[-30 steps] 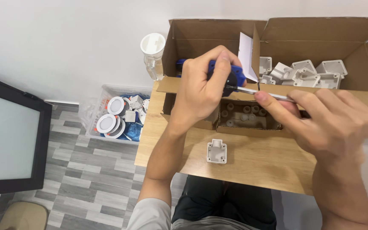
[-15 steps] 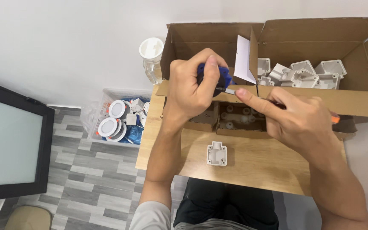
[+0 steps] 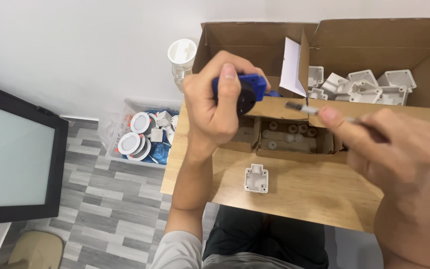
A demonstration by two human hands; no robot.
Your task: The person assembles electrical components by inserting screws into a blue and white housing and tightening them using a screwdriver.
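Observation:
My left hand (image 3: pixel 217 102) is raised over the wooden table (image 3: pixel 294 192) and grips a small blue part with a black round wheel (image 3: pixel 247 93). My right hand (image 3: pixel 396 149) holds a screwdriver (image 3: pixel 302 108) whose metal tip points left toward the blue part, a short gap away. A white square plastic housing (image 3: pixel 256 178) lies on the table below my hands, untouched.
A big open cardboard box (image 3: pixel 374 45) at the table's back holds several white housings (image 3: pixel 369 87). A small cardboard tray (image 3: pixel 289 137) holds round grey pieces. A clear jar (image 3: pixel 181 62) stands at the back left. A floor bin (image 3: pixel 143 134) holds round white fittings. A dark screen (image 3: pixel 13 159) is at left.
Both hands have risen toward the camera. The screwdriver tip has drawn back to the right, away from the blue part, and my right hand has moved right.

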